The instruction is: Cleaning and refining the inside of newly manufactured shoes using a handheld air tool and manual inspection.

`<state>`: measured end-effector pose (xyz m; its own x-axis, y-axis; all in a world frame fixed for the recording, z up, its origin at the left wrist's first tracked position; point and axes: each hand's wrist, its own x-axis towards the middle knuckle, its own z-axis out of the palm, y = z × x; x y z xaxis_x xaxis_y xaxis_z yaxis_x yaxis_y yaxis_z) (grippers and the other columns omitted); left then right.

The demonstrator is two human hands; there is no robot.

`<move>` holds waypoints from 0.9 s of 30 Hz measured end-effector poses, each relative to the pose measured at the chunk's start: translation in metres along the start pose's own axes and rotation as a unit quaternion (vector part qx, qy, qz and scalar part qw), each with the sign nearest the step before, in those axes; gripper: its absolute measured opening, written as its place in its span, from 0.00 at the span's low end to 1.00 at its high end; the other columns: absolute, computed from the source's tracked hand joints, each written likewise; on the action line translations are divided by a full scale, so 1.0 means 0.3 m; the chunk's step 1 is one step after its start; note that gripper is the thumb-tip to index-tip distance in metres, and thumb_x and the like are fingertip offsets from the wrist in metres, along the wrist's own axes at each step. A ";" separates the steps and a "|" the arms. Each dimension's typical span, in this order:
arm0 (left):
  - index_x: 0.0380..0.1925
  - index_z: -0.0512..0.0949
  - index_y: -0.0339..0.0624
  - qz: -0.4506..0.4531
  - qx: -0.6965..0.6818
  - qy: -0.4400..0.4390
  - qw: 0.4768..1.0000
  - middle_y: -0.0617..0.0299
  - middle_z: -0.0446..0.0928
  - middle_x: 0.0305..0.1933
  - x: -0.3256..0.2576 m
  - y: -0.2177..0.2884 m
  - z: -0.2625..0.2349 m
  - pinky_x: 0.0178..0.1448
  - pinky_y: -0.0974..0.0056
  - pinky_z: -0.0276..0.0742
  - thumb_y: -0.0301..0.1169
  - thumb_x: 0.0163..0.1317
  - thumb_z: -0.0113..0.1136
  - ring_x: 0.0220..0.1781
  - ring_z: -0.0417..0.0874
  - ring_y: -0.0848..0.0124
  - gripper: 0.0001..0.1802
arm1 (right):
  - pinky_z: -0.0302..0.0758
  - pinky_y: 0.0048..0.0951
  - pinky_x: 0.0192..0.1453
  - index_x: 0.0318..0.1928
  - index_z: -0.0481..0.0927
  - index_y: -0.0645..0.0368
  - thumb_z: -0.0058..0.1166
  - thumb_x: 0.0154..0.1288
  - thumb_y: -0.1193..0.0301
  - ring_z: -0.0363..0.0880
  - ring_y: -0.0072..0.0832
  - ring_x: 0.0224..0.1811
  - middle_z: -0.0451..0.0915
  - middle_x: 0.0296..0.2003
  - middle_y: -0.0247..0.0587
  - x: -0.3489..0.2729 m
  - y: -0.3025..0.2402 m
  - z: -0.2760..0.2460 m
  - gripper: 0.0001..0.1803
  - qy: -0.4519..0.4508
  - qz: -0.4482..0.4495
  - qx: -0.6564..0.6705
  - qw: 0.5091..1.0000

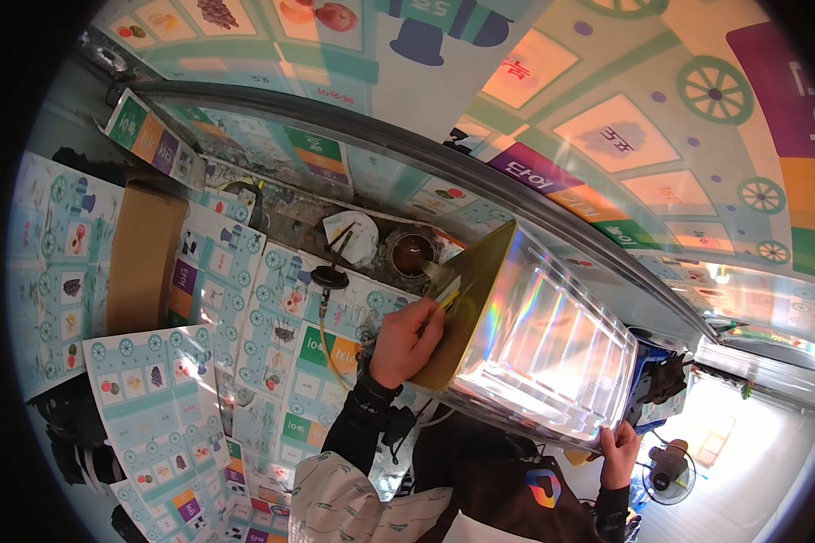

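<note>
A large rectangular metal tin (543,353) with a shiny ribbed side and a gold end is tilted in front of me. My left hand (407,340) is closed on the edge of its gold end, beside a small yellow piece (449,300). My right hand (618,454) grips the tin's lower corner at the opposite end. The gold end leans toward a round open can (414,253) that is brown inside. A pale streak shows between the two; I cannot tell whether liquid is running.
A black disc-shaped fitting (330,277) with a thin hose lies near a crumpled white sheet (349,237). Printed sheets (158,407) and a brown cardboard piece (145,258) cover the left. A dark curved bar (407,140) crosses beyond the tin. A fan (670,471) stands at right.
</note>
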<state>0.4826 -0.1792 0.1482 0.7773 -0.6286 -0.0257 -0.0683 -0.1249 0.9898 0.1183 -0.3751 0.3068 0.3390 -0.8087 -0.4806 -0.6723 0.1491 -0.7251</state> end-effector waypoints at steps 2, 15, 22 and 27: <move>0.37 0.79 0.34 0.000 -0.004 0.001 1.000 0.56 0.76 0.21 0.002 0.000 -0.001 0.27 0.67 0.68 0.27 0.70 0.58 0.21 0.73 0.75 0.06 | 0.80 0.24 0.21 0.38 0.76 0.66 0.64 0.69 0.65 0.78 0.21 0.22 0.78 0.26 0.35 -0.002 -0.008 0.004 0.15 0.004 -0.003 0.000 1.000; 0.38 0.77 0.35 -0.011 -0.033 -0.003 0.999 0.49 0.74 0.25 0.010 0.008 -0.005 0.28 0.62 0.68 0.28 0.71 0.59 0.21 0.72 0.64 0.06 | 0.79 0.24 0.20 0.35 0.75 0.65 0.64 0.69 0.68 0.77 0.21 0.21 0.77 0.25 0.35 -0.018 -0.052 0.006 0.14 0.021 -0.011 -0.009 1.000; 0.38 0.77 0.35 -0.016 -0.032 -0.006 0.999 0.49 0.74 0.24 0.016 -0.001 -0.004 0.28 0.62 0.68 0.28 0.71 0.59 0.20 0.73 0.63 0.06 | 0.79 0.24 0.20 0.34 0.74 0.64 0.65 0.68 0.68 0.77 0.20 0.21 0.77 0.24 0.34 -0.017 -0.063 0.006 0.14 0.026 -0.011 -0.009 1.000; 0.38 0.77 0.35 -0.015 -0.037 -0.001 0.999 0.50 0.74 0.24 0.015 -0.017 -0.003 0.28 0.62 0.68 0.28 0.71 0.59 0.20 0.73 0.64 0.06 | 0.79 0.24 0.20 0.34 0.74 0.64 0.66 0.68 0.67 0.77 0.20 0.21 0.76 0.23 0.33 -0.013 -0.072 0.011 0.15 0.022 -0.021 -0.011 0.999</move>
<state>0.4869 -0.1807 0.1432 0.7767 -0.6274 -0.0564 0.0026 -0.0864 0.9963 0.1338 -0.3735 0.3228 0.3390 -0.8383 -0.4269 -0.6722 0.1016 -0.7333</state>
